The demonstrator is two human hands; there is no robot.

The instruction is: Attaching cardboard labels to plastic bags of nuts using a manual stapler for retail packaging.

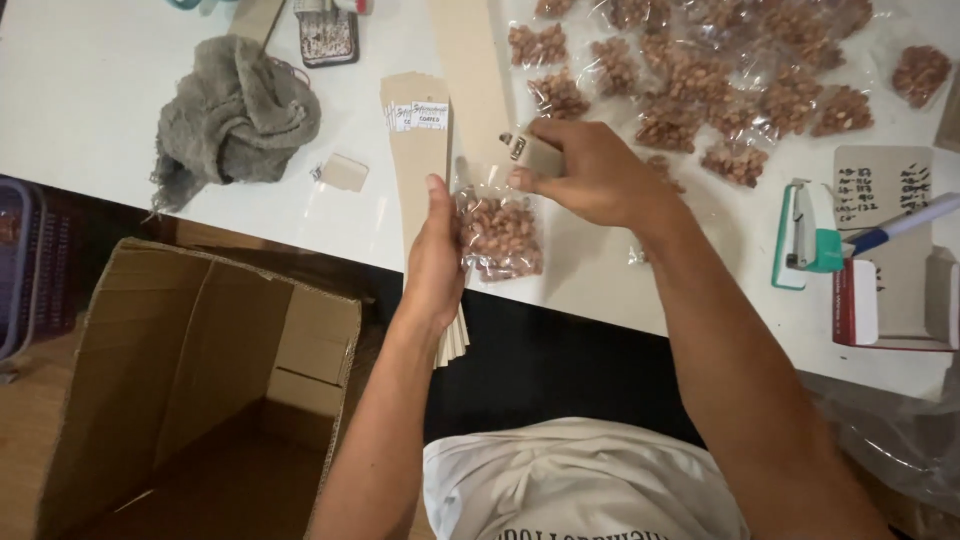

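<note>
My left hand [436, 262] grips a stack of long tan cardboard strips [418, 150] upright, pressed against a small clear bag of peanuts [500, 236]. My right hand [590, 172] pinches a small folded cardboard piece with a metal clip or staple [520, 148] at the top of that bag. The bag hangs over the white table's [90, 80] front edge, between both hands.
Several more clear peanut bags [720, 90] lie at the back right. A grey cloth [235, 115] sits at the left, a green stapler [805, 235] and a small open box [895, 300] at the right. An open cardboard carton [200, 400] stands on the floor, lower left.
</note>
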